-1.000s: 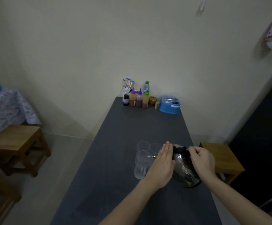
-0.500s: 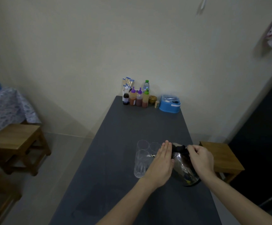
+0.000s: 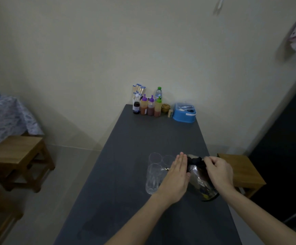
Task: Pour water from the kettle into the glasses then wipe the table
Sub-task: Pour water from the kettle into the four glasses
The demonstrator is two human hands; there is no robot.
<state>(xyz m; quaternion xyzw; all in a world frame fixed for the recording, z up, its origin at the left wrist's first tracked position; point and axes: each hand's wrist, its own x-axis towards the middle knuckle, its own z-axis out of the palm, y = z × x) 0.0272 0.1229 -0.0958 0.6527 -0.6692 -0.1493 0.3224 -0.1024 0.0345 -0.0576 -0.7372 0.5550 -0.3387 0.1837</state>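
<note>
dim room, long dark grey table (image 3: 143,138) running to a cream wall. steel kettle (image 3: 199,181) is tipped toward the nearest glass (image 3: 153,177) — right hand (image 3: 218,171) clenched on its black handle, left hand (image 3: 176,175) flat with fingers straight against the kettle body, gripping nothing. two more glasses (image 3: 161,159) stand just behind. risk: spout hidden by the left hand, probably over the rim; a fast tilt overshoots or knocks the glass. sauce bottles (image 3: 150,107) and blue tub (image 3: 184,114) at the far end, wooden stools (image 3: 18,156) either side.
</note>
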